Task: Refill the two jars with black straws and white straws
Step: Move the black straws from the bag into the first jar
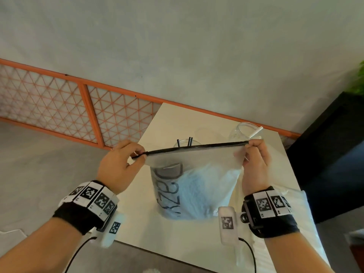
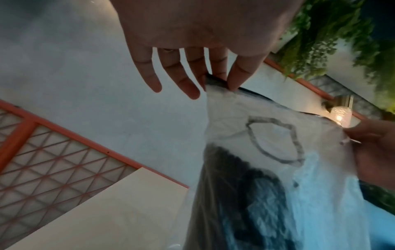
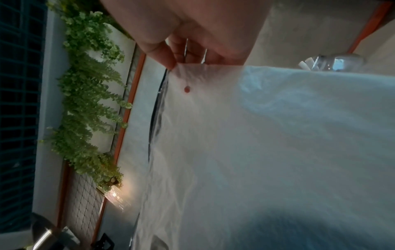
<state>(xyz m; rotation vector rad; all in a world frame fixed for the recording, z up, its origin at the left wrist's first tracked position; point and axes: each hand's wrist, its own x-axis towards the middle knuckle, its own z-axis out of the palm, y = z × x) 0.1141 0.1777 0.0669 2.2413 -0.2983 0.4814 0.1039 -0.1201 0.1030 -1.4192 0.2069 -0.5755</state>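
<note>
A frosted plastic zip bag with a black zip strip and dark lettering hangs above the white table. Both hands hold it taut by its top corners. My left hand pinches the left end of the strip; in the left wrist view the thumb and forefinger pinch it while the other fingers stay straight. My right hand pinches the right end. Behind the bag stand two clear jars: one holds two black straws, the other holds a white straw.
An orange-framed lattice panel runs along the grey wall behind the table. A black cabinet stands at the right with green foliage above it. White plastic lies at the table's right front.
</note>
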